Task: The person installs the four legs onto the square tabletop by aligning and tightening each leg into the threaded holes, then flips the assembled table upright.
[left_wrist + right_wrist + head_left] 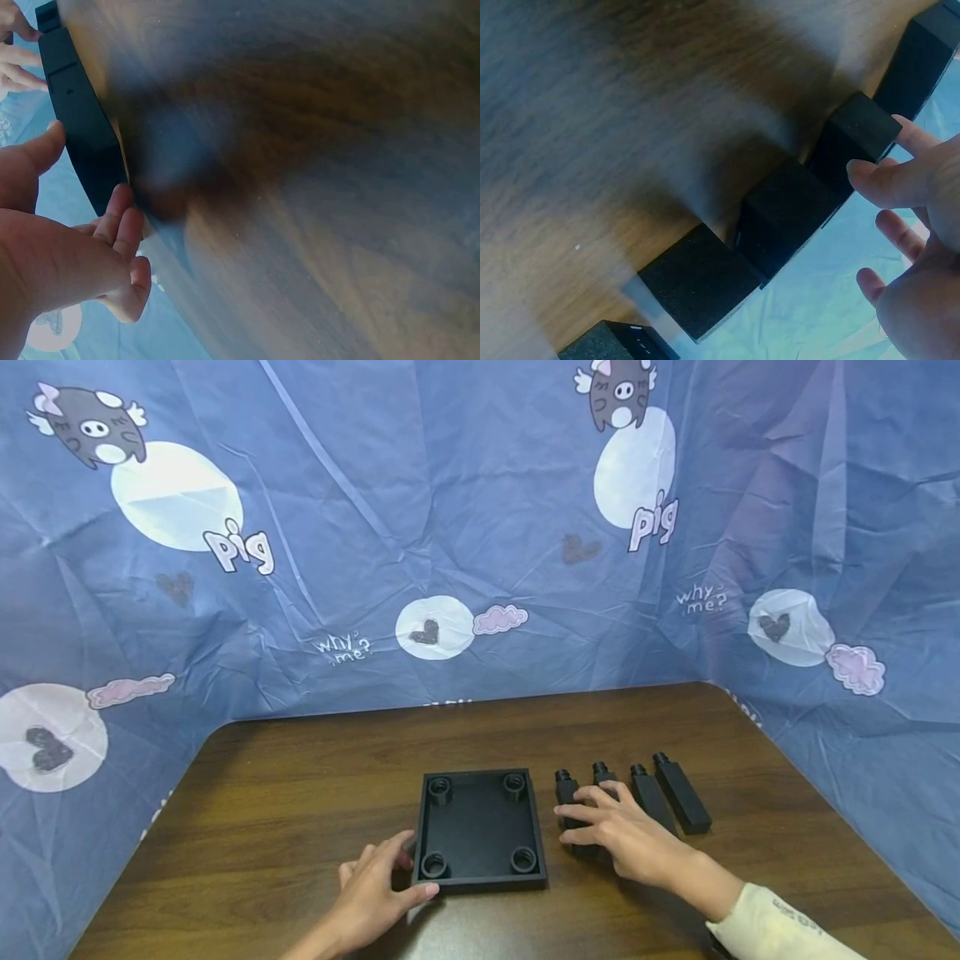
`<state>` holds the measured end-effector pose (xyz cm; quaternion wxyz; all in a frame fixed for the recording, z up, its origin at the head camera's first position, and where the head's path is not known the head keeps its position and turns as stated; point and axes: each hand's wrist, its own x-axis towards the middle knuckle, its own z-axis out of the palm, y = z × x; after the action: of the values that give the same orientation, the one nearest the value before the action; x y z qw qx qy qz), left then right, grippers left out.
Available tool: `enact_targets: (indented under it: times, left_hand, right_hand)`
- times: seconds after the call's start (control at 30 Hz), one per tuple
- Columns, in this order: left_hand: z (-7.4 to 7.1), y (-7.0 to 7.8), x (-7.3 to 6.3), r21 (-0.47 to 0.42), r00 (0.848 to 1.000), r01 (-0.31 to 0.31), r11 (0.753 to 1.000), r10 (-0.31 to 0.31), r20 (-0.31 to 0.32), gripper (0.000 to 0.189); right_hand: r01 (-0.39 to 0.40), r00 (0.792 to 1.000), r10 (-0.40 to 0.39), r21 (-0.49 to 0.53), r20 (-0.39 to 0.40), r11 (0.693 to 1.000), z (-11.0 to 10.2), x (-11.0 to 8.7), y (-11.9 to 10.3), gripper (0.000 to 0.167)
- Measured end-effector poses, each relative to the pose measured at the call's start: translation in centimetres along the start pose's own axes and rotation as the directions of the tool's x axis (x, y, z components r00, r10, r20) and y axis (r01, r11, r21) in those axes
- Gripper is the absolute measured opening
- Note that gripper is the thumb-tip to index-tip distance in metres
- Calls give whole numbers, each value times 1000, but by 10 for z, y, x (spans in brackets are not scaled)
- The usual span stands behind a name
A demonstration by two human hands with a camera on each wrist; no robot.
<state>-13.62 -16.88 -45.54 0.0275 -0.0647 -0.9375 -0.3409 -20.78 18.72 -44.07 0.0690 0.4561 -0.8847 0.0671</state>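
At the black tray (480, 827), left hand (375, 889) touches near-left corner, loosely extended. Right hand (622, 831) straddles leftmost black bar (567, 790); can't tell whether gripped.

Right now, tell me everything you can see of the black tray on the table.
The black tray is shallow, roughly square and plastic-looking, with a low rim and flat floor. Four hollow round sockets, one near each inner corner, look ridged inside, like threads. It lies open side up on the wooden table, left of the loose black bars. The left hand is at its near left corner, thumb by the near side, fingers by the left side.
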Motion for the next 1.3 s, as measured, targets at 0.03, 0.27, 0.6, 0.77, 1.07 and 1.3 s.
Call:
enact_targets:
  times: [0.03,0.27,0.6,0.77,1.07,1.3]
  left_hand:
    - [0,0,0,-6,1000,2,1000,-2,1,76]
    - [2,1,2,-30,1000,14,999,-14,7,71]
    - [2,2,1,-29,1000,16,999,-15,6,73]
    - [3,2,2,-35,999,35,999,-35,13,72]
    - [3,2,2,-33,1000,21,999,-21,2,70]
    - [2,2,1,-39,1000,14,999,-14,6,71]
  right_hand:
    - [9,1000,-9,-3,-6,1000,1,0,0,66]
    - [41,999,-41,-16,-22,999,5,0,1,65]
    - [64,997,-65,-19,-39,998,9,0,4,64]
    - [73,996,-74,-15,-49,997,10,1,4,63]
    - [74,996,-75,-23,-51,997,11,1,4,61]
    - [78,996,-79,-35,-40,996,11,2,3,61]
